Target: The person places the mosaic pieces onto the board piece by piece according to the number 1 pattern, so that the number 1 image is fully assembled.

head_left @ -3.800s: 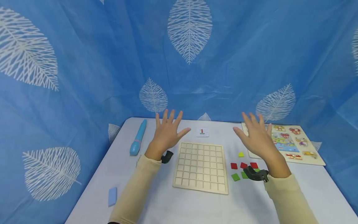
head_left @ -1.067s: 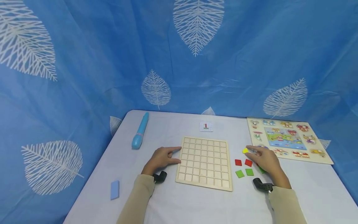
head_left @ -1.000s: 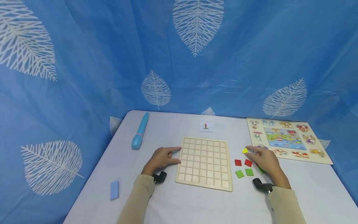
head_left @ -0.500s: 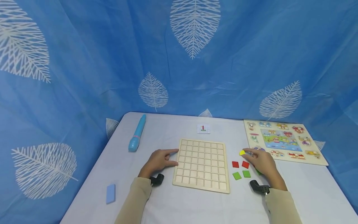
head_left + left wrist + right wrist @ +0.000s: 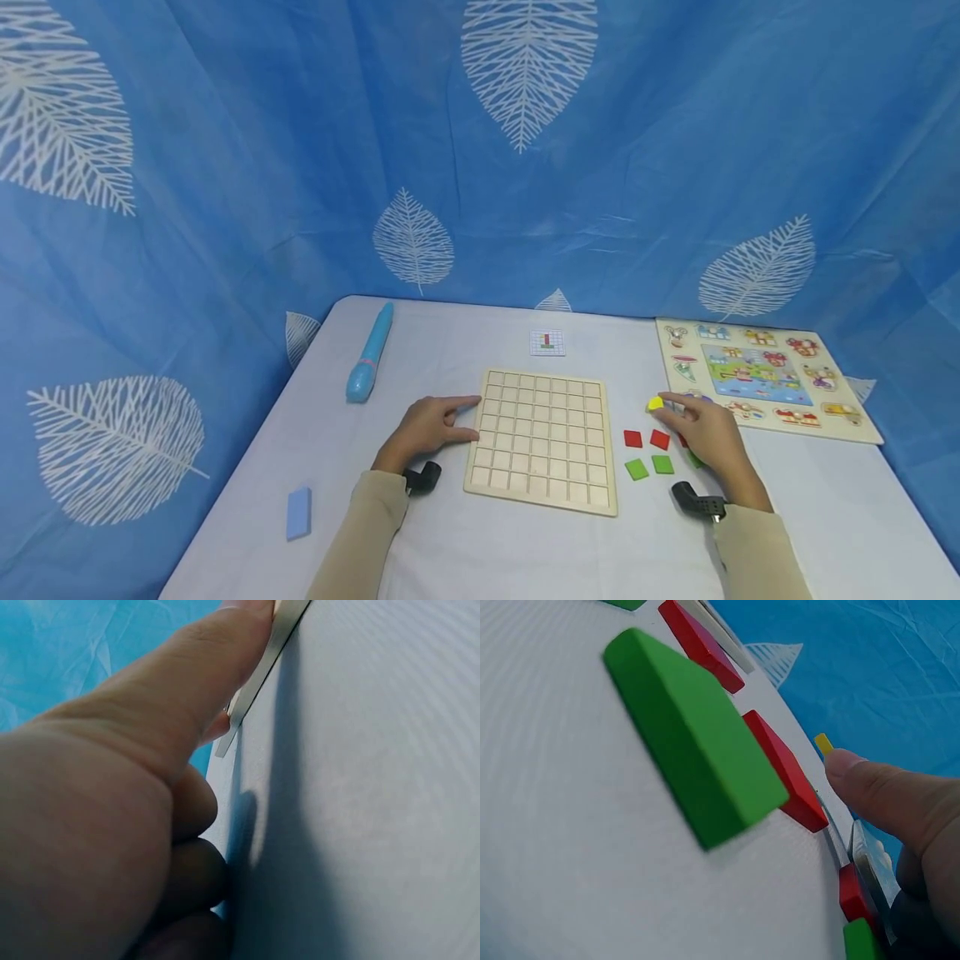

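Observation:
A pale wooden grid board (image 5: 540,442) lies flat in the middle of the table. At its left edge rests my left hand (image 5: 429,429), forefinger and thumb stretched out to touch the edge; the left wrist view shows the other fingers (image 5: 195,877) curled under. To the right of the board, my right hand (image 5: 708,429) pinches a small yellow tile (image 5: 656,404) between thumb and forefinger. Red tiles (image 5: 633,438) and green tiles (image 5: 637,469) lie loose just below and beside that hand, which partly covers some. A green tile (image 5: 697,742) looms large in the right wrist view.
Behind the grid board lies a small pattern card (image 5: 547,342). A picture puzzle board (image 5: 765,419) is at the back right. On the left are a light-blue microphone-shaped object (image 5: 367,362) and a blue block (image 5: 298,513). A blue leaf-patterned cloth (image 5: 300,208) hangs around the table.
Both raised, spread hands have come down: the left to the board's edge, the right to the yellow tile, which it now pinches. Over the last second both hands have stayed almost still.

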The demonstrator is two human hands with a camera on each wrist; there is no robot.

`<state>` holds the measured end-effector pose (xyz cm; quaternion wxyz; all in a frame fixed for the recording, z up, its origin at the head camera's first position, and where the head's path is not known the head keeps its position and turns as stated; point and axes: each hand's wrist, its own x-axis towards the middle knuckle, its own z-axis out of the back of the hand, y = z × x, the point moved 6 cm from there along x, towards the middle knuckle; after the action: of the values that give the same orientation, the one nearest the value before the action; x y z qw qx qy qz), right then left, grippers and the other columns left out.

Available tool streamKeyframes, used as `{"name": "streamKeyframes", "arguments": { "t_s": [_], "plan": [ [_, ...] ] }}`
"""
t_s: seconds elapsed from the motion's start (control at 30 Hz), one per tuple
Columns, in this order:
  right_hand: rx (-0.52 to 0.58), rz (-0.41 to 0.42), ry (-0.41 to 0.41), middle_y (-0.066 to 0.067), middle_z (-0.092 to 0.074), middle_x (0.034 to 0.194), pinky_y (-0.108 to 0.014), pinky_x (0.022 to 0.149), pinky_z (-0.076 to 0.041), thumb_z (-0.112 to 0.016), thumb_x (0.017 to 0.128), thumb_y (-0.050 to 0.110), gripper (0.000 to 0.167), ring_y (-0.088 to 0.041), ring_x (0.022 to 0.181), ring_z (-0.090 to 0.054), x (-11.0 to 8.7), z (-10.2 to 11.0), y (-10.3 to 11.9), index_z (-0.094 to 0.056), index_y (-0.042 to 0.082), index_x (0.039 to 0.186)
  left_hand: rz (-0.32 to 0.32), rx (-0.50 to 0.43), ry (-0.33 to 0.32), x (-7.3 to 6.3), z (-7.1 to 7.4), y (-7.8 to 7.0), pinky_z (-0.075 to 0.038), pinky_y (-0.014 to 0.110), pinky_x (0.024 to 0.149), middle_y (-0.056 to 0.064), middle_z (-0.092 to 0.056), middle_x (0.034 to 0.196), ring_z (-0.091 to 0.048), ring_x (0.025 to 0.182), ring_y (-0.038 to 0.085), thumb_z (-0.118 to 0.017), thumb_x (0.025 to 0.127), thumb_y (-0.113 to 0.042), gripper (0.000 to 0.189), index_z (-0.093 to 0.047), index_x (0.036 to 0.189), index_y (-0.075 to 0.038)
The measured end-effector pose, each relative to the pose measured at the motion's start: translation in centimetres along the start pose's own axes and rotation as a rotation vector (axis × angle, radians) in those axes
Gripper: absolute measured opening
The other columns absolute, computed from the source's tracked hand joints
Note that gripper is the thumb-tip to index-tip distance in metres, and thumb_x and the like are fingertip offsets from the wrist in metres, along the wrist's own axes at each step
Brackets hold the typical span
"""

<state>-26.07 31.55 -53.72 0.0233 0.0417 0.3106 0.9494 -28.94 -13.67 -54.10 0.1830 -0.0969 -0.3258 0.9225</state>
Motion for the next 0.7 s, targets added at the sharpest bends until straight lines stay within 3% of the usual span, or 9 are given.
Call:
{"name": "streamKeyframes", "arguments": {
  "t_s": [0.3, 0.53, 0.7],
  "plan": [
    [0.005, 0.01, -0.038, -0.003, -0.045, 0.064, -0.032, 0.049, -0.031, -0.073, 0.095, 0.045, 0.048, -0.02, 0.055, -0.038, -0.3, 0.5, 0.5, -0.071, 0.013, 0.13, 0.014, 0.006, 0.002, 0.2, -0.1, 0.1, -0.031, 0.026, 0.051, -0.008, -0.043, 0.058, -0.036, 0.052, 0.008, -0.086, 0.079, -0.046, 0.067, -0.065, 0.14, -0.028],
    [0.031, 0.089, -0.081, -0.001, -0.042, 0.058, -0.032, 0.048, -0.03, -0.079, 0.092, 0.031, 0.04, -0.018, 0.053, -0.036, -0.5, 0.5, 2.5, -0.073, 0.011, 0.126, 0.015, 0.005, 0.016, 0.2, -0.3, 0.1, -0.031, 0.026, 0.051, -0.008, -0.043, 0.058, -0.036, 0.052, 0.008, -0.086, 0.08, -0.047, 0.068, -0.064, 0.141, -0.028],
    [0.041, 0.133, -0.066, 0.002, -0.04, 0.056, -0.031, 0.046, -0.029, -0.08, 0.091, 0.028, 0.036, -0.015, 0.049, -0.033, -0.3, -0.4, 4.1, -0.074, 0.01, 0.123, 0.014, -0.006, 0.01, 0.2, -0.1, 0.2, -0.031, 0.027, 0.051, -0.008, -0.043, 0.058, -0.036, 0.052, 0.009, -0.086, 0.08, -0.047, 0.068, -0.064, 0.141, -0.028]
  ]
}}
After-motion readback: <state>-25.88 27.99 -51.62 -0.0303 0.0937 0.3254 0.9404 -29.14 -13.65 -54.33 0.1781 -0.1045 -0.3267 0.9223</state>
